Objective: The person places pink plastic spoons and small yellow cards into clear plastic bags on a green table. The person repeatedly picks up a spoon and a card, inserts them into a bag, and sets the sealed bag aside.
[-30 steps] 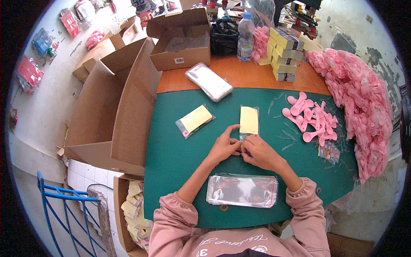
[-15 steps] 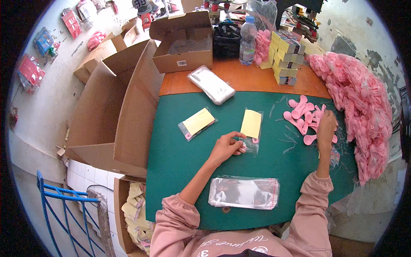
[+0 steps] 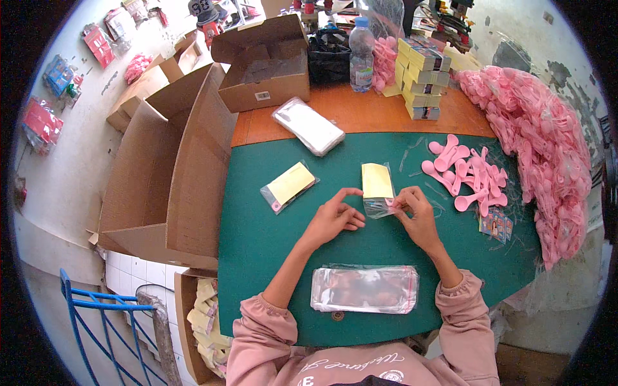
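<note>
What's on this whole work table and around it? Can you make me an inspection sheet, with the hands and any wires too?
Surface: green tabletop, orange-brown strip at the far side.
Job's things: yellow-carded packet by both hands, second packet to its left, clear bags nearest the person, loose pink spoons at right.
Clutter: small picture cards beside the spoons; water bottle behind.
Left hand: index finger at the packet's left edge.
Right hand: fingertips at its lower right corner.
Cables: nothing certain seen.
Surroundings: open cardboard box, blue metal frame.
</note>
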`<action>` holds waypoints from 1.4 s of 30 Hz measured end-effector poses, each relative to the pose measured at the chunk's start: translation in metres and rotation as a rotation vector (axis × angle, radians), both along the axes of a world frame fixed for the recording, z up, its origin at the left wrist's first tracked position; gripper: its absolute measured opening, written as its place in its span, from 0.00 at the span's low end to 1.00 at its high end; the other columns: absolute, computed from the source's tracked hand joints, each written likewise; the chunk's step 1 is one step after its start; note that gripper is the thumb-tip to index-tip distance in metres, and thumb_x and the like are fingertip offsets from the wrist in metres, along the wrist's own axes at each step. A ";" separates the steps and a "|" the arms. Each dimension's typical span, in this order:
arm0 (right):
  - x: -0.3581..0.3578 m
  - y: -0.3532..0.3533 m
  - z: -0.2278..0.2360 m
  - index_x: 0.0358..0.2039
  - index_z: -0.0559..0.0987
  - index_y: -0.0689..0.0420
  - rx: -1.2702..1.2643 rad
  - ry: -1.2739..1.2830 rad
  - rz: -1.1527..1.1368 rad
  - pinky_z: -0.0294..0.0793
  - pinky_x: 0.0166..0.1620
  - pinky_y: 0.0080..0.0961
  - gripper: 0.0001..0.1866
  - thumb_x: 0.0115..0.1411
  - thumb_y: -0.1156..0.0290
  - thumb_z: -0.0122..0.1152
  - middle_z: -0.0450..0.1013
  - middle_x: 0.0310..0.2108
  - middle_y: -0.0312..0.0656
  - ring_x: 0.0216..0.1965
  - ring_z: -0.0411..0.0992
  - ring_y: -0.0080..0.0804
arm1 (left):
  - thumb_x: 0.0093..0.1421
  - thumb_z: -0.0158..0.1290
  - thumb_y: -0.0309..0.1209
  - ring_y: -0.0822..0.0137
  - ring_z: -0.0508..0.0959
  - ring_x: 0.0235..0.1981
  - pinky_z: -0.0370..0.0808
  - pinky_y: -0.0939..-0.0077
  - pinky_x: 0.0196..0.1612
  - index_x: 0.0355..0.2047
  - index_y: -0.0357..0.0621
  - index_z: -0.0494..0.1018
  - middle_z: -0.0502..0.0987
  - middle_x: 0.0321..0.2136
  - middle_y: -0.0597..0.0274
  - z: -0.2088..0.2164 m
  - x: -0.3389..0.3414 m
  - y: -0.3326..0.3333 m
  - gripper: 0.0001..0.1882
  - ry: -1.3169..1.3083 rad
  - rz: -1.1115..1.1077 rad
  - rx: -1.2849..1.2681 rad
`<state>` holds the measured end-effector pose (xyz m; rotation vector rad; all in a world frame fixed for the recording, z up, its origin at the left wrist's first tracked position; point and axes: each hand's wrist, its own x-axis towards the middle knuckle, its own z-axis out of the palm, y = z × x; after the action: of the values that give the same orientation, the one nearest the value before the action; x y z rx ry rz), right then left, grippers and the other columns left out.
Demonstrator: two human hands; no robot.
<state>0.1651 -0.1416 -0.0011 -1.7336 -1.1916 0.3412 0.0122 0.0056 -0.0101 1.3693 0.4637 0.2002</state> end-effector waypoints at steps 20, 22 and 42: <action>0.003 0.007 -0.020 0.30 0.69 0.65 -0.048 0.740 0.059 0.76 0.31 0.20 0.05 0.54 0.78 0.52 0.71 0.27 0.44 0.28 0.73 0.28 | 0.50 0.55 0.30 0.69 0.77 0.27 0.72 0.78 0.32 0.28 0.37 0.72 0.76 0.23 0.60 -0.012 0.006 -0.005 0.09 0.145 0.131 0.470; 0.000 0.008 -0.020 0.30 0.68 0.65 -0.054 0.765 0.042 0.77 0.29 0.21 0.04 0.54 0.78 0.52 0.71 0.26 0.46 0.26 0.73 0.29 | 0.49 0.55 0.31 0.69 0.77 0.27 0.72 0.78 0.33 0.27 0.37 0.72 0.76 0.23 0.59 -0.007 0.007 -0.007 0.09 0.197 0.189 0.468; 0.045 -0.004 -0.002 0.36 0.75 0.61 -0.082 -0.250 -0.248 0.69 0.34 0.29 0.11 0.50 0.75 0.53 0.72 0.29 0.45 0.29 0.70 0.36 | 0.50 0.47 0.22 0.49 0.71 0.40 0.68 0.64 0.43 0.48 0.38 0.65 0.69 0.39 0.45 0.007 -0.023 0.033 0.21 0.182 0.189 1.007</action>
<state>0.2100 -0.1453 -0.0029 -2.0145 -1.1307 0.0240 -0.0109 0.0387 -0.0027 2.3402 0.6862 0.5101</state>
